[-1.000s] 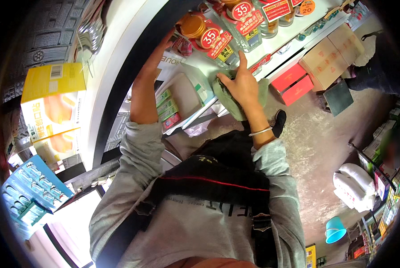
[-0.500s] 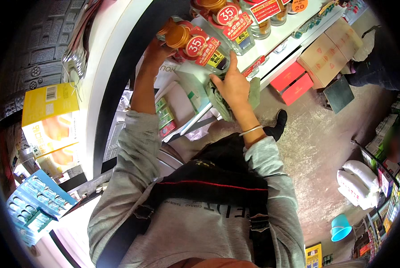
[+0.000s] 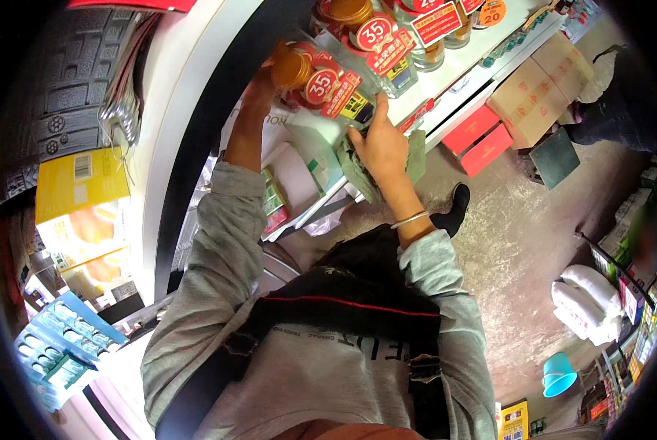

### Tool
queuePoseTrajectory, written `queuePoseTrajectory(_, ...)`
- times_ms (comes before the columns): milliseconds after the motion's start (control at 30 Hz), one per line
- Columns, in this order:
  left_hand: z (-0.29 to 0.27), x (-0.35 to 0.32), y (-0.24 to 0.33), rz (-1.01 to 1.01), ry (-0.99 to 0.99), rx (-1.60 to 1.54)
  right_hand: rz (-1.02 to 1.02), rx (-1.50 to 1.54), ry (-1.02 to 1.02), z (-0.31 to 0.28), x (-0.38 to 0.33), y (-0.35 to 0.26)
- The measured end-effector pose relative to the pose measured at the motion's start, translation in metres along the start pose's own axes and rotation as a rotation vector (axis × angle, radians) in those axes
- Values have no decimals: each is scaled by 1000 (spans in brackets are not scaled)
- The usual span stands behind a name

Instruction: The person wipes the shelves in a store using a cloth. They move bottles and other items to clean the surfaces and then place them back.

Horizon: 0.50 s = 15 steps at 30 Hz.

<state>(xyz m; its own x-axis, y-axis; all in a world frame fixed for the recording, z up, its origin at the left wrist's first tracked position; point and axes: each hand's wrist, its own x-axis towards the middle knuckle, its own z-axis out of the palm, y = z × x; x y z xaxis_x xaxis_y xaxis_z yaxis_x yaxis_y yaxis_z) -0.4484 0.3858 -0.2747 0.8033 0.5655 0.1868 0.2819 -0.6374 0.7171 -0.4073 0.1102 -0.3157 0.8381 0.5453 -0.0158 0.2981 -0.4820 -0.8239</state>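
Bare, worn concrete floor [image 3: 504,242] spreads beyond a white, straight-edged tabletop [image 3: 432,82], on which a transparent jar with a round golden-orange lid [image 3: 290,70] sits at the near end of a row. This transparent jar [image 3: 325,86] carries a red paper tag [image 3: 341,100] on its side and has a similar clear, orange-capped jar [image 3: 374,45] just beside it. The person's left hand [image 3: 261,84] is at the lid end; its fingers disappear behind the lid, so how widely they open, and whether they grip, I cannot tell. The right hand [image 3: 385,150] is near the jar's base, thumb and forefinger spread well apart, with a crumpled, soft green cloth [image 3: 415,158] held under the palm; the other fingers are hidden, and contact between forefinger and jar is unclear.

I would judge the jar stiff and smooth, probably slippery if damp; glass or hard plastic cannot be told apart, so treat it as fragile and moderately heavy. The sides of the body, below the lid, look the safest hold, with a second hand steadying the base. The tag seems thin and easily bent, a poor place to pull, while the cloth should be light and yielding anywhere
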Motion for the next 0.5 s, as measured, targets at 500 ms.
queuePoseTrajectory(500,11,-3,48,-98,-109,-110,-5,5,37,2,0,3)
